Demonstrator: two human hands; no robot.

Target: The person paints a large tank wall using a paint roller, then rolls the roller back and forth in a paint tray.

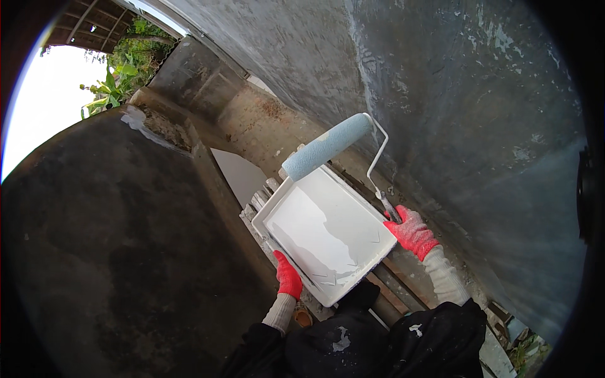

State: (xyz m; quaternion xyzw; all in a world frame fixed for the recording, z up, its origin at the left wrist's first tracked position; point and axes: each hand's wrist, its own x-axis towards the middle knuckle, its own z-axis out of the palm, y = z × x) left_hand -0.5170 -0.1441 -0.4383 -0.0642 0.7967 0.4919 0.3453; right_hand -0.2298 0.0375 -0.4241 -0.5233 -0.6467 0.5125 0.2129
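Note:
A white paint tray [275, 200] holds white paint pooled at its near end. My left hand [288, 276], in a red glove, grips the tray's near-left rim. My right hand [413, 230], also in a red glove, is closed on the handle of a paint roller. The roller's pale blue sleeve [328, 146] hovers over the far end of the tray, its wire frame [378, 154] bending back toward my right hand. My dark sleeves and clothing fill the lower edge.
A grey concrete wall [454, 113] rises on the right, a dark rounded concrete surface [113, 239] on the left. Wooden planks [394, 286] lie under the tray. Green plants [120, 75] and bright sky show at upper left.

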